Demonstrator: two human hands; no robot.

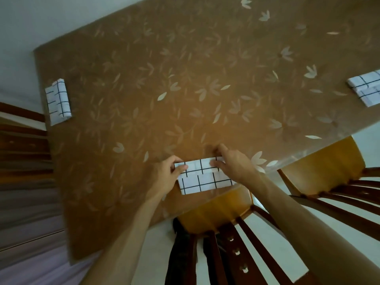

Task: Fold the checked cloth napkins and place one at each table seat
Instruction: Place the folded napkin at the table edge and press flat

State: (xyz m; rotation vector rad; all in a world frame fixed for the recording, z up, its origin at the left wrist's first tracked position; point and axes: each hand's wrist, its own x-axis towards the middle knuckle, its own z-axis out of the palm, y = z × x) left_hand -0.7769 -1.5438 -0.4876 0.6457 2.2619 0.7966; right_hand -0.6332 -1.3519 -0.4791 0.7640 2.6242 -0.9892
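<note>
A folded white napkin with black checks (202, 177) lies near the table's front edge, above a chair seat. My left hand (167, 174) pinches its left end, thumb on top. My right hand (234, 164) holds its right end, fingers curled over the far corner. A second folded checked napkin (58, 100) lies at the table's left edge. A third folded napkin (367, 87) lies at the right edge, partly cut off by the frame.
The table wears a brown cloth with pale leaf print (185, 79). A wooden chair (222, 212) stands tucked in right below the napkin, and another chair (322, 165) stands to its right. A dark wooden bench or steps (22, 153) sits at the left.
</note>
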